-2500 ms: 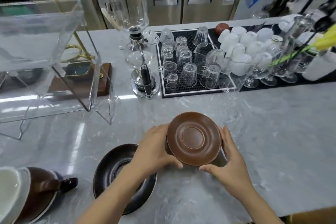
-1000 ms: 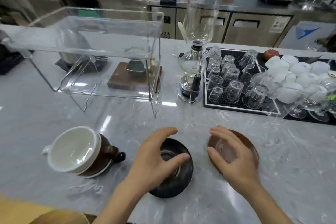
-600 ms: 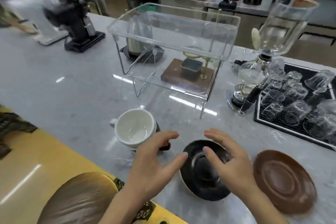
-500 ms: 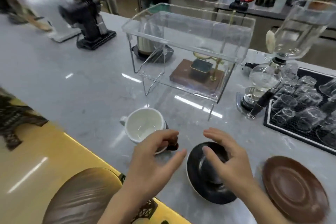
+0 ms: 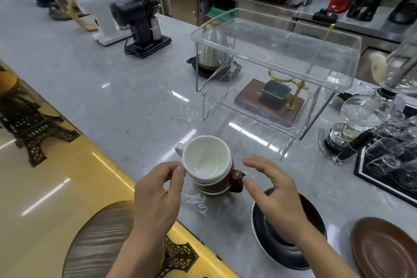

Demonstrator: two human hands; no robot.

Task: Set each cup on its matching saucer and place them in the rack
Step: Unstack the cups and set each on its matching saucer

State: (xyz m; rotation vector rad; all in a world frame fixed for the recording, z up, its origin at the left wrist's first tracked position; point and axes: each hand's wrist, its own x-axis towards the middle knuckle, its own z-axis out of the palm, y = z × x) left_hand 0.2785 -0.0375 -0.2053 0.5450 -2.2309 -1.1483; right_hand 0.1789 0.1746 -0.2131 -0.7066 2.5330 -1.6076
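Early stage: stacked cups point(image 5: 208, 170) at 9 o'clock of bare saucers point(image 5: 291, 244), rack point(image 5: 275, 56) empty. Left hand point(image 5: 158, 192), right hand point(image 5: 274, 189) apart, open, flanking cups.

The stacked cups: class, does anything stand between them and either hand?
Nothing visible does. The left hand is at the white cup rim; the right hand hovers open beside the brown cup handle.

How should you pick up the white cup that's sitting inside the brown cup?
Probably by the white cup's small handle, which sticks out at its far left, or by pinching its rim. Come from the left, where the left hand already is. Lift straight up, since it nests in the brown cup; the right hand could steady that one.
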